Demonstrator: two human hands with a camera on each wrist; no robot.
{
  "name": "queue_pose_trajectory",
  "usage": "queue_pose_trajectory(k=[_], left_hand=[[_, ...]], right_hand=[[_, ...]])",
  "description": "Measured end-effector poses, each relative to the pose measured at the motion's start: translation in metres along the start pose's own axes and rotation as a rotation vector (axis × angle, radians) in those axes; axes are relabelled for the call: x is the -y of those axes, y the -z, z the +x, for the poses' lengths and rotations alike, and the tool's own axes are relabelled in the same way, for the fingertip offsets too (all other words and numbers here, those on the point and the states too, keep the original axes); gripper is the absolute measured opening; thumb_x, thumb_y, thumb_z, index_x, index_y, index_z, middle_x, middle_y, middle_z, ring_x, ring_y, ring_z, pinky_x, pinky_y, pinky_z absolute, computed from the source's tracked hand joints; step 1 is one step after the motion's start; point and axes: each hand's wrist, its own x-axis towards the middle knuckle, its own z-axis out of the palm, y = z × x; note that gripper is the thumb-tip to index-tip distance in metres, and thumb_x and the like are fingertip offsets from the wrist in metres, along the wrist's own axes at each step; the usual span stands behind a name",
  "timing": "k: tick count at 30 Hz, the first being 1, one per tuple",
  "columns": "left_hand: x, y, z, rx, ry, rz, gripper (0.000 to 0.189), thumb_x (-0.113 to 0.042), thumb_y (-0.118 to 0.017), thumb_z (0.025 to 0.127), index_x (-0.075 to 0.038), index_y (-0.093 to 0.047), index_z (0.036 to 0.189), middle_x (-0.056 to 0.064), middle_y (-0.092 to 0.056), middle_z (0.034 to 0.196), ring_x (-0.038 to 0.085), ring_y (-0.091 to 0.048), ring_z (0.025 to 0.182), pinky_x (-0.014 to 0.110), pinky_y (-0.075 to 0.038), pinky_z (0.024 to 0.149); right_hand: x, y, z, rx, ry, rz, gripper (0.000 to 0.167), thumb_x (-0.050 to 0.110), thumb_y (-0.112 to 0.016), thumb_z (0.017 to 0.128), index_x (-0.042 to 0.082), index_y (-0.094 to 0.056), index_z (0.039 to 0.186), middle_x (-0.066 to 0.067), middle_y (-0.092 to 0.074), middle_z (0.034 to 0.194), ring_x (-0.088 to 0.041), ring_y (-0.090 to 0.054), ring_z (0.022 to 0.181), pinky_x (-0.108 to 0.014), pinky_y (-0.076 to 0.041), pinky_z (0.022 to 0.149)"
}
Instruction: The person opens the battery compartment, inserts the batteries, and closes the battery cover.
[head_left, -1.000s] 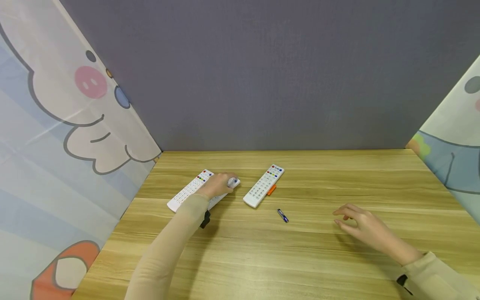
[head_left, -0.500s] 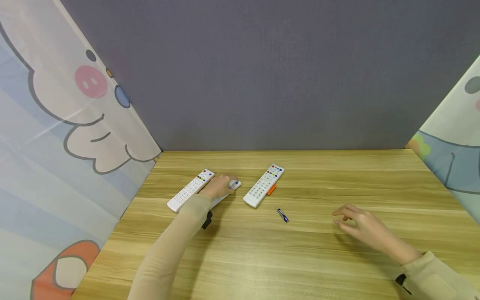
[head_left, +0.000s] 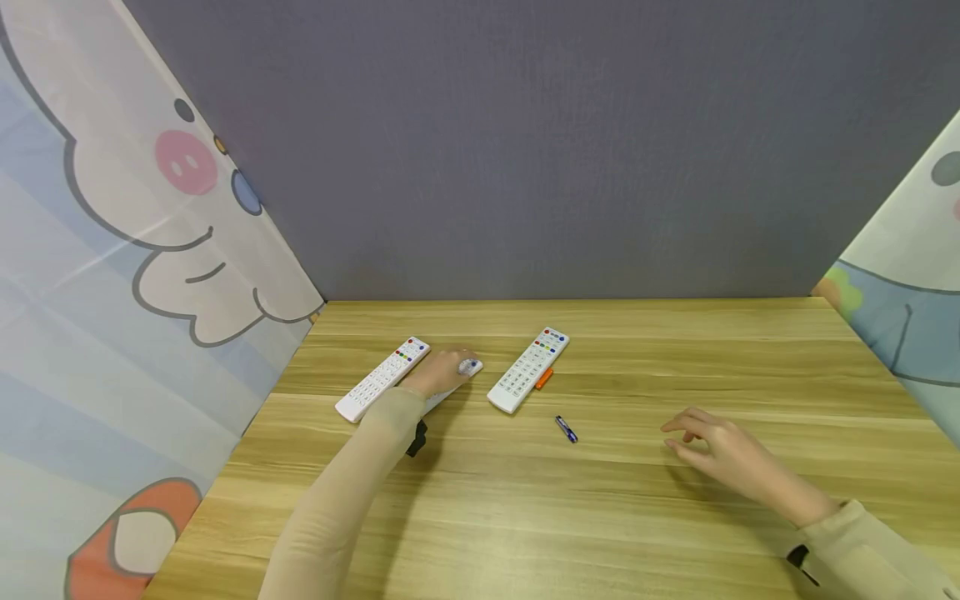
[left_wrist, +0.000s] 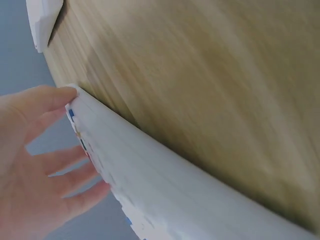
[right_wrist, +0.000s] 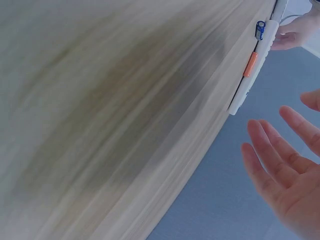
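My left hand (head_left: pixel 441 373) grips a white remote control (head_left: pixel 471 367) lying aslant at the left of the table, covering much of its middle. In the left wrist view, the thumb presses one long edge of this remote (left_wrist: pixel 145 155) and the fingers lie along the button side. A second white remote (head_left: pixel 382 379) lies to its left, roughly parallel. To the right lies a third remote (head_left: pixel 528 371), with a small orange cylinder (head_left: pixel 544 378) against its right side. My right hand (head_left: pixel 720 457) hovers over the right of the table, fingers loosely bent, holding nothing.
A small blue battery (head_left: pixel 566 429) lies in front of the third remote, between the two hands. The wooden table (head_left: pixel 510 517) ends at a dark grey panel (head_left: pixel 555 150) behind. A cartoon-printed cloth (head_left: pixel 112 333) hangs along the left side, with another at the right.
My left hand and the remote under it have shifted very slightly to the right. The right hand stays almost still, and the other things lie as before.
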Motion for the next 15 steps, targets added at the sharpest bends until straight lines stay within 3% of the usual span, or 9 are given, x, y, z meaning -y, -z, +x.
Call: queue_pose_trajectory(k=[4, 9, 15], left_hand=[[-0.004, 0.000, 0.003, -0.022, 0.022, -0.018, 0.037, -0.014, -0.054, 0.088, -0.008, -0.049, 0.124, 0.012, -0.049, 0.126, 0.029, -0.045, 0.115, 0.040, -0.039, 0.098], [-0.014, -0.002, 0.010, -0.112, -0.040, -0.029, 0.036, -0.016, -0.054, 0.088, -0.004, -0.052, 0.122, 0.016, -0.050, 0.122, 0.030, -0.048, 0.110, 0.040, -0.041, 0.096], [-0.034, -0.003, 0.014, -0.150, -0.106, -0.080, 0.037, -0.015, -0.057, 0.086, -0.003, -0.053, 0.121, 0.016, -0.051, 0.121, 0.030, -0.051, 0.107, 0.040, -0.040, 0.096]], right_hand=[[-0.001, -0.001, 0.002, 0.006, -0.011, -0.001, 0.020, 0.007, -0.070, 0.072, 0.009, -0.064, 0.091, 0.002, -0.058, 0.089, -0.006, -0.054, 0.069, -0.016, -0.043, 0.046], [-0.001, -0.002, 0.004, 0.017, -0.020, 0.002, 0.018, 0.008, -0.069, 0.074, 0.008, -0.064, 0.091, 0.001, -0.059, 0.090, -0.008, -0.055, 0.069, -0.017, -0.044, 0.047], [-0.001, -0.003, 0.006, 0.033, -0.029, 0.011, 0.018, 0.010, -0.068, 0.075, 0.009, -0.064, 0.092, 0.001, -0.059, 0.091, -0.007, -0.054, 0.070, -0.018, -0.045, 0.048]])
